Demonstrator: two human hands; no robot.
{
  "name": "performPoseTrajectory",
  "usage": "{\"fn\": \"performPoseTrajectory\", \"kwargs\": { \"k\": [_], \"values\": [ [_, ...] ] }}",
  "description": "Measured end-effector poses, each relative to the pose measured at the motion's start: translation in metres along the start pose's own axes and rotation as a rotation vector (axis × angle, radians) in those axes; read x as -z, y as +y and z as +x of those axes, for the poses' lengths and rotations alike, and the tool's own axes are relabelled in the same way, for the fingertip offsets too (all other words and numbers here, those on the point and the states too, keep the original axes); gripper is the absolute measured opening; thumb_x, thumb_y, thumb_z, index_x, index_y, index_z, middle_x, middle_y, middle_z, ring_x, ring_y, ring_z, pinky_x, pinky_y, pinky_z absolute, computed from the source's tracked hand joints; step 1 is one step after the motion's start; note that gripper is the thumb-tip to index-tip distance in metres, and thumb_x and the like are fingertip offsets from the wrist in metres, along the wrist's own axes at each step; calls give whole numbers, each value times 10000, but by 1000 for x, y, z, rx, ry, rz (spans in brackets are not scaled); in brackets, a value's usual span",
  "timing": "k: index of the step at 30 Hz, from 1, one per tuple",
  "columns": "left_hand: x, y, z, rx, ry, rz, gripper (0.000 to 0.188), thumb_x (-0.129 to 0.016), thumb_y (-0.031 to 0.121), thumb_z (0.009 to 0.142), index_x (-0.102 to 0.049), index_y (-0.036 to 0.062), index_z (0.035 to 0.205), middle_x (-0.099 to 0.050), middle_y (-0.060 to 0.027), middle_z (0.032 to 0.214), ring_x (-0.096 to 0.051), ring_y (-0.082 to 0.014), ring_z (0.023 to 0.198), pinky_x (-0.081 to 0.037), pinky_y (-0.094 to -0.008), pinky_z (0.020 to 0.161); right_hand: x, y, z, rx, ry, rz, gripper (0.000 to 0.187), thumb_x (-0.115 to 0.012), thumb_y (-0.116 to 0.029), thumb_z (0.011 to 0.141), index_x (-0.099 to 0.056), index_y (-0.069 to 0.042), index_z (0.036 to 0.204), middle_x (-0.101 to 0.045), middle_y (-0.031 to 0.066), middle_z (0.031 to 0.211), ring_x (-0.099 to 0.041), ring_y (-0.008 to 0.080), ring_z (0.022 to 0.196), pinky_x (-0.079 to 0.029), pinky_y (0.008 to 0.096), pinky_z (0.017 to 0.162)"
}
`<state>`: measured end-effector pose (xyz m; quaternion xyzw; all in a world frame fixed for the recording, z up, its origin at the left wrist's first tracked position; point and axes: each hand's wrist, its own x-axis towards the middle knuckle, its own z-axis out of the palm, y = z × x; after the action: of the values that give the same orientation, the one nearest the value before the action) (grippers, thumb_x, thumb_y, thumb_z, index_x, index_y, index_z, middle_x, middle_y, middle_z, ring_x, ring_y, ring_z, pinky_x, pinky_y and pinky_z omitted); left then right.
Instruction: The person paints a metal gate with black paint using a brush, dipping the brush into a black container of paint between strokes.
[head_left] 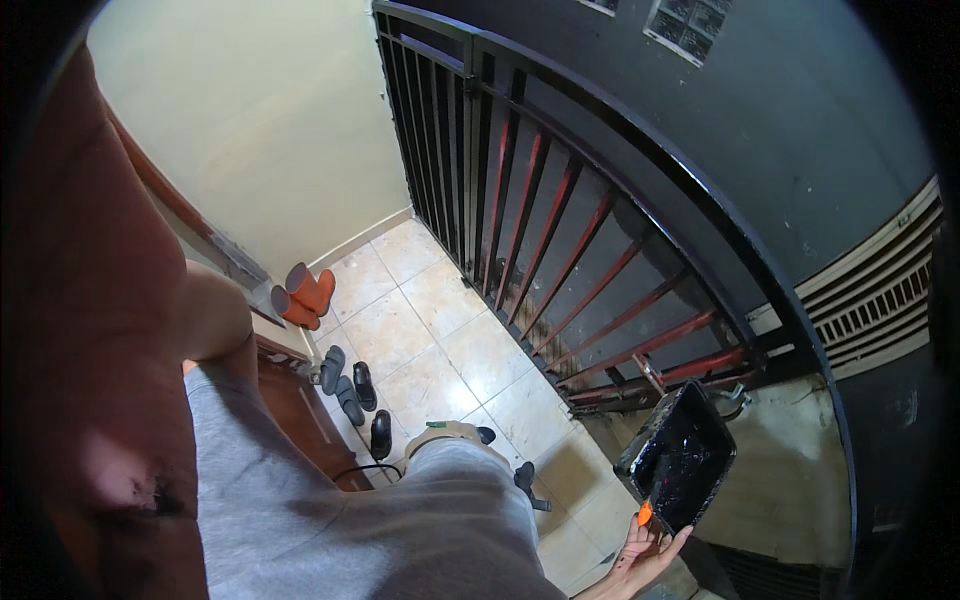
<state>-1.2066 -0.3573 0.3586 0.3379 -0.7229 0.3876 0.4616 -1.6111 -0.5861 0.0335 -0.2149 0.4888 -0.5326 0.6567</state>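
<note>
While the right hand [648,548] grips one black paint tray [685,455], two orange boots [303,295] stand nearby.

Black paint tray [690,450], red-and-black gate bars [560,230], orange boots [305,295], beige tiles [420,340]

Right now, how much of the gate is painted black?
The metal gate has its frame and upper bars black, but the lower bars are red. The right hand holds a paint tray with black paint. The left hand is out of view.
</note>
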Motion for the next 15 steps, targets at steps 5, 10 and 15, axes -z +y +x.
{"fn": "performPoseTrajectory", "kwargs": {
  "k": [5, 10, 15],
  "values": [
    [-5, 18, 0, -7, -9, 9, 719, -596, 491, 998, -360, 21, 1488, -534, -222, 1443, -528, -332, 1375, -406, -460, 1184, -26, -2, -5, -2, -119, 3, 564, -774, -482, 935, -647, 21, 1156, -693, 204, 1130, -726, 320, 1013, -624, 463, 916],
    [-3, 21, 3, -4, 10, 21, 691, -578, 480, 1015, -366, 13, 1478, -536, -228, 1437, -530, -332, 1372, -406, -455, 1182, -20, -3, 5, -51, -173, -24, 608, -755, -475, 951, -616, 26, 1266, -685, 210, 1149, -705, 307, 1071, -634, 452, 917],
    [-2, 6, -20, 218, 163, -42, 663, -559, 468, 1031, -373, 5, 1468, -538, -233, 1431, -531, -331, 1369, -407, -451, 1181, -16, 4, 2, -11, -173, -78, 699, -748, -496, 947, -544, -20, 1415, -646, 203, 1258, -689, 299, 1110, -636, 449, 899]
  ]
}}
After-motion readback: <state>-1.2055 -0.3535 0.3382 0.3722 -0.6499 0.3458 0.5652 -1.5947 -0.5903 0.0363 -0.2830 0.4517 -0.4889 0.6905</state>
